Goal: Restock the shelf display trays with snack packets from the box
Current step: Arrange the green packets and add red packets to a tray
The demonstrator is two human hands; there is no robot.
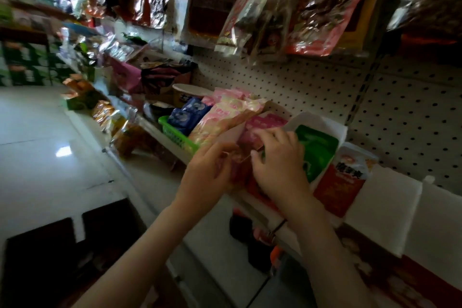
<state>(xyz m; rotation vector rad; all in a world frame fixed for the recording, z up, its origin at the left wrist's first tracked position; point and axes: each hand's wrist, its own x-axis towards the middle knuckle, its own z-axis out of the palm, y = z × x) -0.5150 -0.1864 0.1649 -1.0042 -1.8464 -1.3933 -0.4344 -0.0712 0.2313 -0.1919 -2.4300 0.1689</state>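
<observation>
Far to the left of the fingers, pale floor gives wide open room along the aisle. The shelf runs diagonally, and its front lip passes just under both wrists. Left of the left hand, a green basket sits at the lip with blue packets in it. Beside it, a heap of pink-and-yellow packets leans against the cardboard wall of the display tray.

The pink packets lie in that tray, between the two hands. Their long axis runs from the shelf lip back toward the pegboard, with the near ends toward the person.

The left fingers are curled against the near left corner. Blur hides whether they clasp a packet or the tray wall. The right hand arches over the stack. Its fingers are bent down on the packets' tops and its thumb is on the near end, so it pinches them.

Just right of those fingers, touching the back of the hand, a green packet stands in a white tray. Next come a red-and-white packet and more white trays. Hanging packets crowd the space above, but bare pegboard shows behind the tray.
</observation>
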